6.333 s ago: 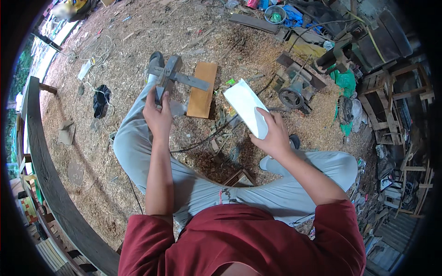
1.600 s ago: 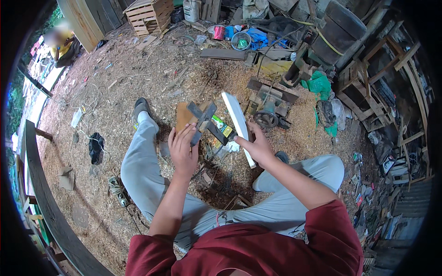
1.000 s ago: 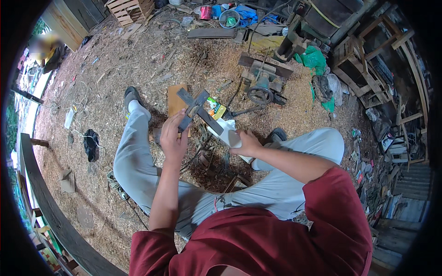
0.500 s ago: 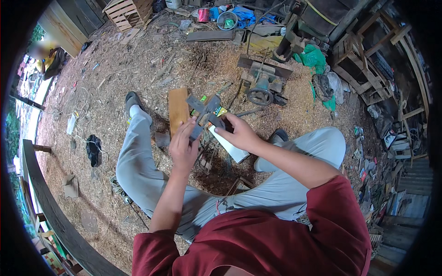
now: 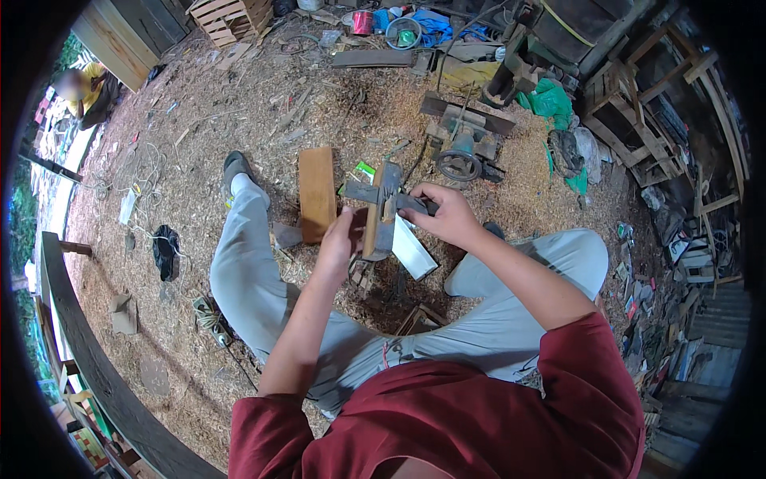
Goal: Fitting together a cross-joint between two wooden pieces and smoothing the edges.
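Two hands up front, both on one cross-shaped metal piece [image 5: 381,209] held over the lap. Left hand [image 5: 338,243] was wrapped round the lower left side of the cross piece, fingers closed on it. Right hand [image 5: 448,215] gripped the right arm of the cross from above, fingers closed; one white sheet [image 5: 413,247] stuck out below that hand, touching the cross, exact grip on it hard to tell. Hands close together, only the cross between them.

Person sat on the ground, two legs in grey trousers [image 5: 263,279] spread wide, red shirt [image 5: 479,423] at the lower edge. One shoe [image 5: 234,165] visible on the left foot; the right foot mostly hidden behind the right arm.

One wooden board [image 5: 317,193] lay flat on the sawdust floor [image 5: 159,319] just left of the cross, between it and the left leg. One small green packet [image 5: 364,169] sat just above the cross. One machine with a wheel [image 5: 459,148] stood beyond the hands. One green cloth [image 5: 550,100] lay further right. One wooden crate [image 5: 231,14] at top. One black cloth [image 5: 166,249] and one coil of cord [image 5: 144,172] lay well left. One other person in yellow [image 5: 89,86] sat far top left.
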Demonstrator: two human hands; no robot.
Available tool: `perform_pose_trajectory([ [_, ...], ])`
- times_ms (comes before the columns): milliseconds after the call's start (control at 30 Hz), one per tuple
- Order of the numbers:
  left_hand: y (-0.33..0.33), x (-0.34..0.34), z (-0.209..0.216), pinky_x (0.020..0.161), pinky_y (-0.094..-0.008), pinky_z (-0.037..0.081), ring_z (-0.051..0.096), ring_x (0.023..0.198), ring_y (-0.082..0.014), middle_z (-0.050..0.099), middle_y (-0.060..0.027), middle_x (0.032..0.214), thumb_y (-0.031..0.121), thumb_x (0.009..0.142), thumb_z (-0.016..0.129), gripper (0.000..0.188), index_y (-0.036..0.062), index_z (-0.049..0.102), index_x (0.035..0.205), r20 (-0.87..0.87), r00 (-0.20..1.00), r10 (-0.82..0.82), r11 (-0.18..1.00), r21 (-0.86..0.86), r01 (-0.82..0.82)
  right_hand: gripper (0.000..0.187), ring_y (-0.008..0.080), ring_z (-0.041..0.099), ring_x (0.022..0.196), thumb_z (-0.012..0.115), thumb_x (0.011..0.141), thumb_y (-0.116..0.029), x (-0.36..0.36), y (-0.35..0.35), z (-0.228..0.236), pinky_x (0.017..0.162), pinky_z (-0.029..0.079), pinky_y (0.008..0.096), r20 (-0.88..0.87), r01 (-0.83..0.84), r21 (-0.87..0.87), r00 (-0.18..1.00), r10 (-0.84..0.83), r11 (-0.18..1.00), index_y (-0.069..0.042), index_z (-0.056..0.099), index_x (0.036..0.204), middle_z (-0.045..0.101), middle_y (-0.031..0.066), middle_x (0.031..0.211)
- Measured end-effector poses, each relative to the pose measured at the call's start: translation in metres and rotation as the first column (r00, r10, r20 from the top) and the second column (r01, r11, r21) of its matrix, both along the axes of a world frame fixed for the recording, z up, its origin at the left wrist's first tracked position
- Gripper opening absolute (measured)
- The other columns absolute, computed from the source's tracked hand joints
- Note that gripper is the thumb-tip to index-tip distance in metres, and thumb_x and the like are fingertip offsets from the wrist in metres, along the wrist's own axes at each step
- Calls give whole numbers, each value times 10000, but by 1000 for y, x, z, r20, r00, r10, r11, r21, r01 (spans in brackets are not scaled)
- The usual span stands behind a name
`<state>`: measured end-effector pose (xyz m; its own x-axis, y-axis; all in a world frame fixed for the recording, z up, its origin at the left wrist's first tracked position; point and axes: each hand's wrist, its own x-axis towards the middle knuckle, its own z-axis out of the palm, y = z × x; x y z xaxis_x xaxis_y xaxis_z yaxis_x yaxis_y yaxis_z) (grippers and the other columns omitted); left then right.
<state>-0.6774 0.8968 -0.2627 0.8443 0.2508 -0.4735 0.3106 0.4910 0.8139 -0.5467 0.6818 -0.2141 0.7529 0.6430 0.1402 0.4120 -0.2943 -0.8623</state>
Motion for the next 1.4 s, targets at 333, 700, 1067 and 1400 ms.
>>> perform_pose_trajectory([
  [333, -16, 6, 12, 666, -431, 557, 646, 703, -254, 657, -107, 838, 437, 1137, 338, 453, 75, 610, 1152, -130, 991, 9, 913, -403, -62, 304, 194, 705, 765, 864, 846, -254, -14, 10, 25, 713, 541, 342, 116, -110, -54, 986, 116, 992, -45, 738, 1028, 739, 115, 862],
  [700, -41, 3, 7, 554, -378, 468, 565, 532, -227, 601, -75, 665, 528, 1127, 318, 542, 72, 608, 1084, -74, 981, 180, 861, -471, -194, 318, 337, 720, 787, 860, 828, -300, -18, 12, 31, 682, 548, 405, 227, -33, -125, 972, 61, 992, -56, 737, 991, 735, 143, 866],
  [1067, -38, -6, -7, 554, -376, 458, 580, 612, -255, 579, -92, 687, 586, 1101, 304, 603, 60, 578, 993, -96, 995, -4, 850, -524, -47, 301, 356, 719, 828, 822, 856, -281, -9, 8, 23, 701, 559, 434, 280, -153, -220, 936, 213, 963, -69, 716, 1041, 729, 133, 936],
  [1400, 47, 3, -97, 730, -411, 563, 683, 798, -244, 718, -141, 1002, 470, 1091, 470, 529, -5, 613, 1272, -139, 982, -129, 936, 310, 167, 336, 388, 676, 958, 705, 971, -246, -17, 26, 19, 802, 555, 480, 353, -181, -389, 876, 328, 903, -48, 622, 1230, 627, 155, 1068],
])
